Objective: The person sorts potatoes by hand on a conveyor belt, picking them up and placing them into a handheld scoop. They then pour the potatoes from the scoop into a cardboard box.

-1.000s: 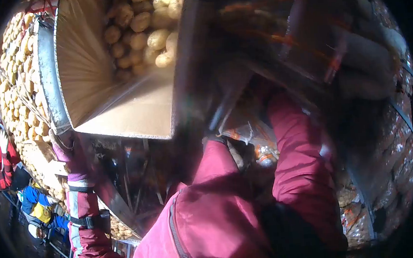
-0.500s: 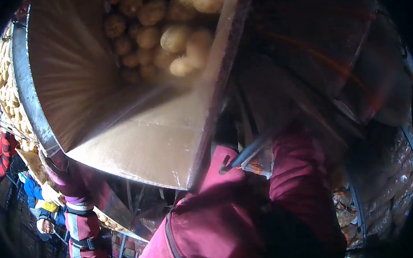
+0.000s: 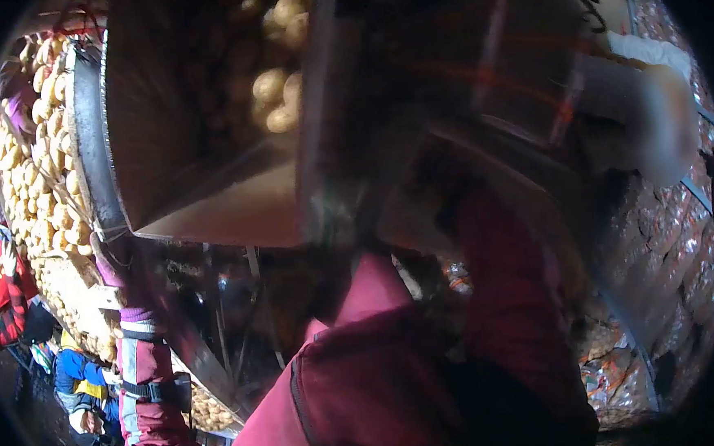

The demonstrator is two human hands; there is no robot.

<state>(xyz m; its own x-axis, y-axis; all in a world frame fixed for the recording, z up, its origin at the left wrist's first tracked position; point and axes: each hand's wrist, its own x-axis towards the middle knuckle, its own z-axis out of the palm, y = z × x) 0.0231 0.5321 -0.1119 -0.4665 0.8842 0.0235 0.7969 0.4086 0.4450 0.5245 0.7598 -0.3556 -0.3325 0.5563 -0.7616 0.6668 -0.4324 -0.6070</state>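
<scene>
A large brown cardboard-like box (image 3: pixel 234 214) stands open in front of me, with round yellow potatoes (image 3: pixel 280 97) lit inside it. At its lower left corner is my left hand (image 3: pixel 110 267) in a purple glove; its fingers are hidden, so its grip does not show. My right sleeve (image 3: pixel 498 255) reaches up into deep shadow right of the box. The right hand is too dark to make out, and so is anything it holds.
A grey metal rim (image 3: pixel 94 141) borders a long heap of potatoes (image 3: pixel 40 185) at left. Beyond it are a person in red (image 3: pixel 1 277) and a person in blue and yellow (image 3: pixel 80 379). Shiny netted sacks (image 3: pixel 661 253) lie at right, near a blurred pale object (image 3: pixel 670 122).
The view has shifted, showing more of the potato heap at left and the sacks at right. The box's lit lower panel looks smaller and darker, and fewer potatoes show inside. A blurred pale object appears at right.
</scene>
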